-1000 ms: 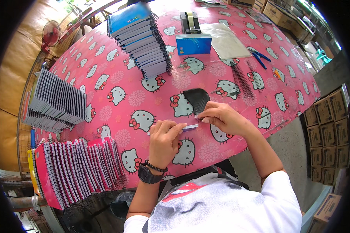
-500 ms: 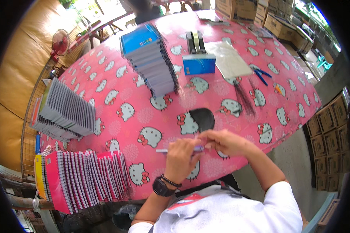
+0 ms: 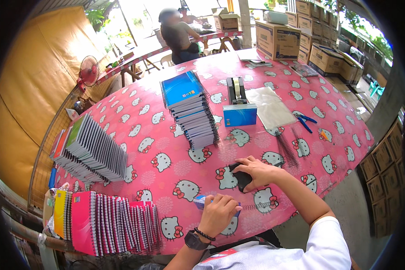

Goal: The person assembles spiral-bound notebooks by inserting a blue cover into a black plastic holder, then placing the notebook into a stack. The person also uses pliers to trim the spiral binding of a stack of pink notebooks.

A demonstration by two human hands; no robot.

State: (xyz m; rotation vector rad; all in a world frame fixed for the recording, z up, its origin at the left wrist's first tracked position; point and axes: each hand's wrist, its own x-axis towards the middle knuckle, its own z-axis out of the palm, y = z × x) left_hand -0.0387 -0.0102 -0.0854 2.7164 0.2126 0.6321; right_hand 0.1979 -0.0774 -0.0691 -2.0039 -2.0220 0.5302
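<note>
Left hand (image 3: 218,213) gripping small blue notebook (image 3: 201,201) at counter (image 3: 166,180) near edge, spiral (image 3: 258,206) running rightward; right hand (image 3: 256,173) covering black object (image 3: 242,177) just beyond.

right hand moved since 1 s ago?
Yes. The right hand went from the strip by the left hand up onto the black object, which stayed put on the pink tablecloth.

Bright daylight, blown-out background, fisheye-bent dark edges.
</note>
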